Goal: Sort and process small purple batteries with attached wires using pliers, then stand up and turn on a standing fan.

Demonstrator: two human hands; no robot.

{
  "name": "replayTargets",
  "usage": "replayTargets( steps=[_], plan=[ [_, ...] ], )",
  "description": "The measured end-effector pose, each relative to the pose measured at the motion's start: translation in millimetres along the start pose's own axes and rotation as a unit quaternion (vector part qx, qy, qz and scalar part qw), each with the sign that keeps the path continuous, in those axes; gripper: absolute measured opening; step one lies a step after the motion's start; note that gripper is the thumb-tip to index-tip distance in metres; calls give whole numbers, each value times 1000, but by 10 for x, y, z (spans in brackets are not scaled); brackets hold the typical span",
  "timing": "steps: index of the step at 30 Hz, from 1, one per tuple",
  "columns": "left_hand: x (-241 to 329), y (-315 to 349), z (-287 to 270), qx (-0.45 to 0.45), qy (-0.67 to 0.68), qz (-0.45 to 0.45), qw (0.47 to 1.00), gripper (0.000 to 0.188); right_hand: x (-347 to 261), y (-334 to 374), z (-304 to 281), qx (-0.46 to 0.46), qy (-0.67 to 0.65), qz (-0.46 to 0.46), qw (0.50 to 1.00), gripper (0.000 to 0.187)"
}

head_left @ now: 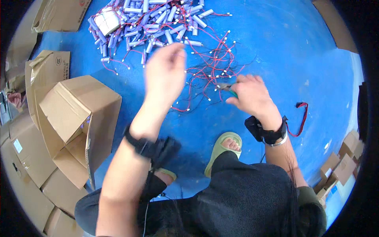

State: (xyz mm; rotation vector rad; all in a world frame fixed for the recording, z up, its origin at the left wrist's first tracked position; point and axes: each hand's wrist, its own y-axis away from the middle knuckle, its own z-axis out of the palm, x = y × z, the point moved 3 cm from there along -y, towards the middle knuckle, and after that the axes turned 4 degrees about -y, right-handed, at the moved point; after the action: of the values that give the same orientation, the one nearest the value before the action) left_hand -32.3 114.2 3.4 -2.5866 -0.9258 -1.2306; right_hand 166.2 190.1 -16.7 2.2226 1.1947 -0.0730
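A heap of purple cylindrical battery cells (158, 23) with red and black leads lies at the far side of the blue floor. At its near edge is my left hand (166, 73), blurred by motion with its fingers curled; whether it holds anything is unclear. My right hand (254, 94) is closed around green-handled wire cutters (231, 90), whose metal jaws point left toward a tangle of red and black wires (213, 69) with small white connectors. The palm hides most of the handles. Both wrists wear black straps.
A white bundle (106, 20) sits on the battery heap. Open cardboard boxes (83, 106) stand on the left, with more small cartons (343, 170) at the lower right. A red strap (303, 118) hangs by my right wrist. My foot in a green slipper (215, 156) rests close by.
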Motion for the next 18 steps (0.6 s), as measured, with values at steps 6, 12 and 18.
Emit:
replayTargets(
  steps=[6,12,18],
  plan=[
    [-389,-614,708,-60,-302,254,917,24,106,272,112,19,-32,9,999,24],
    [-440,-372,786,-130,-410,308,848,15,210,380,272,-2,-149,-4,989,24],
    [-123,230,282,-267,182,-132,937,15,120,144,144,121,-261,-45,957,24]
  ],
)
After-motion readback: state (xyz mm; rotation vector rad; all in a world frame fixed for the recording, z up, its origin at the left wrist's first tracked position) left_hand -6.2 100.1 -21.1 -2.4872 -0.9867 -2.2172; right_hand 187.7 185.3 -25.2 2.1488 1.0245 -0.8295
